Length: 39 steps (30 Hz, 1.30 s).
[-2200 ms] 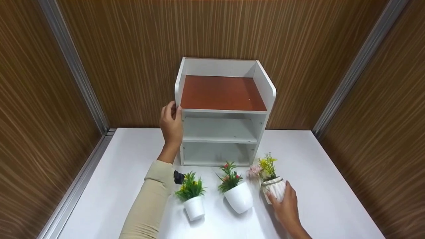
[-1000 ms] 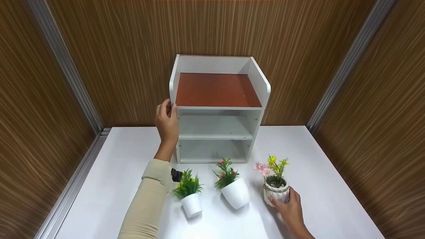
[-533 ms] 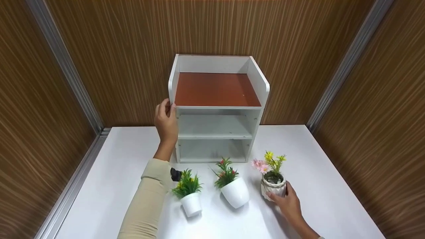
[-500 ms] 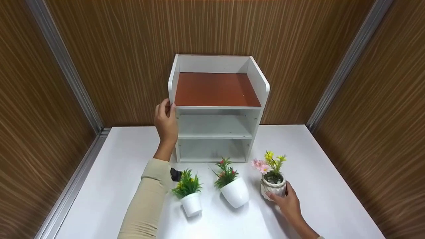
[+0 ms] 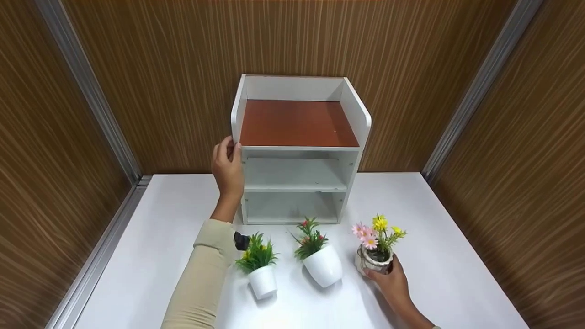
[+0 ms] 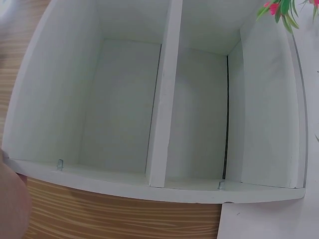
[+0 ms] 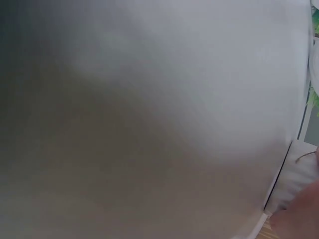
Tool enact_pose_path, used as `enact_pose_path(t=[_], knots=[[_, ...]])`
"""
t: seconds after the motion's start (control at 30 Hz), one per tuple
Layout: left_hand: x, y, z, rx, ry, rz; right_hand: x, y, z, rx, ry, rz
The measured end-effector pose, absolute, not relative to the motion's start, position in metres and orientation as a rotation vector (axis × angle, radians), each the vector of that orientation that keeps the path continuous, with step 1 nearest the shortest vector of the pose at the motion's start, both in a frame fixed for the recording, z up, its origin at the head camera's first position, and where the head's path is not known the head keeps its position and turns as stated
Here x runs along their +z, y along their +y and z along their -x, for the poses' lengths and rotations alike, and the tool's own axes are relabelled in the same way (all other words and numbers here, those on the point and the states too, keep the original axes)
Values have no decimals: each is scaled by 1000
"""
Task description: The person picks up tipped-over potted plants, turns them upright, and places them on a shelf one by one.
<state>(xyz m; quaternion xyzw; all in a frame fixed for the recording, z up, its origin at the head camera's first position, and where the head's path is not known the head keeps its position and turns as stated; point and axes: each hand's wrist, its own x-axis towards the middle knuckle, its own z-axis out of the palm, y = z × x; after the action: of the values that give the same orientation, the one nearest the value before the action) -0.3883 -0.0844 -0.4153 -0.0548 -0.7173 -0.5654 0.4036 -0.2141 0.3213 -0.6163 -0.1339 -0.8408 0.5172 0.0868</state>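
My left hand (image 5: pixel 227 171) grips the front edge of the left side panel of a small white shelf unit (image 5: pixel 299 148), thumb on the front and fingers on the outer side. The left wrist view looks into its two lower compartments, with part of the hand at the left edge. On the right, my right hand (image 5: pixel 392 282) holds a ribbed whitish flower pot (image 5: pixel 365 262) from its right side. Pink and yellow artificial flowers (image 5: pixel 377 233) rise from it, its opening facing up toward the head camera. A blurred pale surface fills most of the right wrist view.
Two smooth white pots stand in front of the shelf unit: a small one (image 5: pixel 263 282) with yellow-flecked greenery, and a larger one (image 5: pixel 324 266) with red-flowered greenery. The white tabletop (image 5: pixel 178 210) meets wood-grain walls (image 5: pixel 183 91) at the back and sides.
My right hand has turned the ribbed pot, tipping its opening toward the head camera, and the yellow flowers now spread farther right. My left hand keeps its grip on the shelf unit.
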Motion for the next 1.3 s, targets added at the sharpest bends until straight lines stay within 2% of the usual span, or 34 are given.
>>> enact_pose_path(t=[0.4,1.3], knots=[[-418,-83,390,-1419,-1786,140,-609,315,212,1695,-2406,329],[-418,-83,390,-1437,-1788,142,-610,312,215,1637,-2334,427]])
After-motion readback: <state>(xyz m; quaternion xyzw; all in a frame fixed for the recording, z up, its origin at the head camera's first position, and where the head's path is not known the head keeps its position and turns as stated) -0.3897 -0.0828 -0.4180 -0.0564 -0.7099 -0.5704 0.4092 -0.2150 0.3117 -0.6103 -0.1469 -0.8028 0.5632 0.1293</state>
